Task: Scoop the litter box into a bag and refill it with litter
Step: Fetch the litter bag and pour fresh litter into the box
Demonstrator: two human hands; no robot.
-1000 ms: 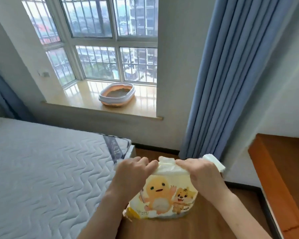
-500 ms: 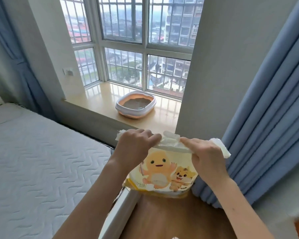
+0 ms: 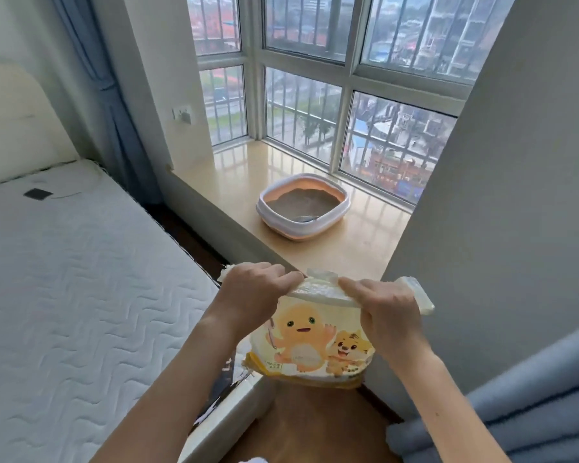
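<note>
1. Head view, what has changed: a second ago the litter box (image 3: 303, 209) sat small and far off on the window ledge (image 3: 365, 242), seen across the corner of the mattress (image 3: 81, 295). Now it fills the middle of the view, just beyond the bag, so the person has carried the litter bag (image 3: 310, 342) across the room towards it.

2. Head view, the hands: the left hand (image 3: 253, 292) has its fingers curled tight over the bag's top edge on the side nearer the mattress. The right hand (image 3: 386, 312) pinches the same edge on the side nearer the curtain (image 3: 515, 406). Both hold the bag up in the air on the near side of the ledge, well short of the litter box.

3. Head view, the litter box: it rests on the ledge close under the window (image 3: 348, 95), holding grey litter, with a scoop (image 3: 310, 218) lying in its near end.

4. What that means: I'd judge the person is bringing the fresh litter over. The scooping into a bag looks not yet done, since the scoop lies untouched in the tray.

5. Writing: the bag shows a cartoon yellow creature and a small tiger. There is small print on a yellow band near the bottom, but it is too small to read. No brand name can be made out.
</note>
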